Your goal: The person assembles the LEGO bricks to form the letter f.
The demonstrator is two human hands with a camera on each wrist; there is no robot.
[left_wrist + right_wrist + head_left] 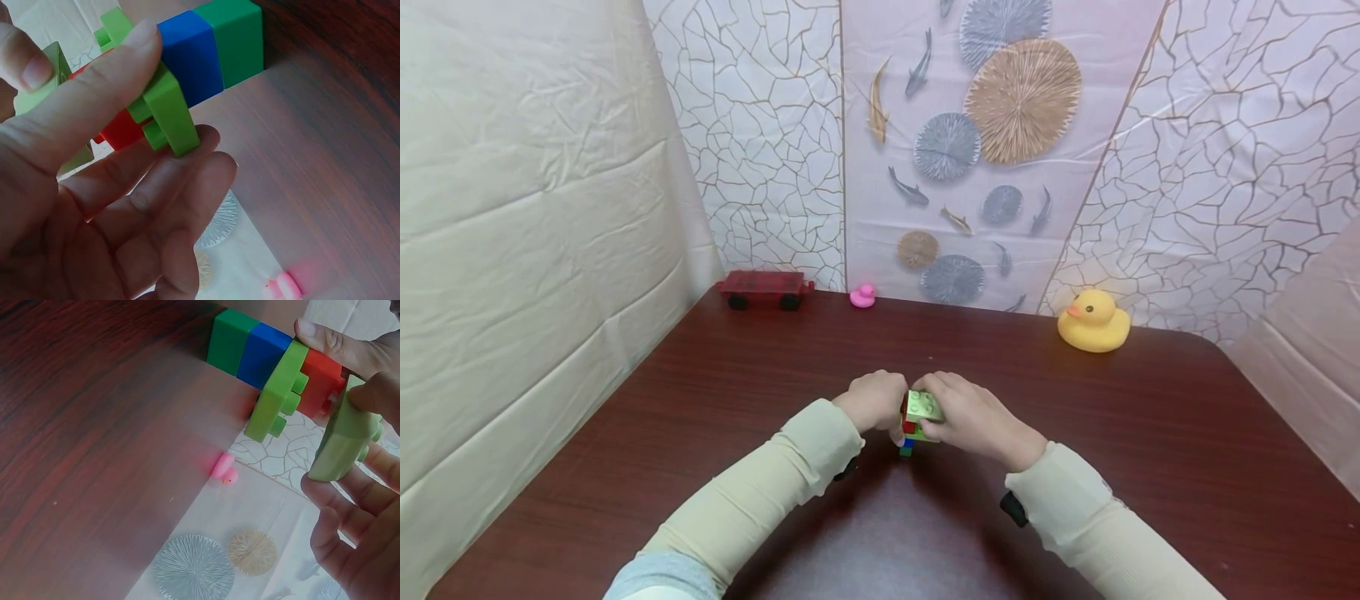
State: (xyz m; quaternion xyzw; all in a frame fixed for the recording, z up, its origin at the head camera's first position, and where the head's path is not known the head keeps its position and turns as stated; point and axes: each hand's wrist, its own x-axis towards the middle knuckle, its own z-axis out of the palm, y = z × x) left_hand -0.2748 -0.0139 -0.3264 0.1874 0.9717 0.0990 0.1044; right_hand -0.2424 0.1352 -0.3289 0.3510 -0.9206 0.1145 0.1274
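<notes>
A tower of toy building bricks stands upright on the table, between both hands. From the bottom it has a green brick (230,344), a blue brick (262,355), a wide lime-green brick (270,403) and a red brick (317,381). My left hand (876,400) grips the tower around the red and lime bricks, its thumb lying across them in the left wrist view. At the top, my right hand (973,417) pinches a pale green brick (344,434) between thumb and fingers. This brick sits at a tilt over the red studs, some of which show below it.
Along the back edge of the dark brown table (700,400) stand a red toy wagon (765,287) with black wheels, a small pink duck (862,296) and a larger yellow duck (1093,321). Patterned cloth (767,150) hangs behind them, and plain pale cloth (535,208) at the left.
</notes>
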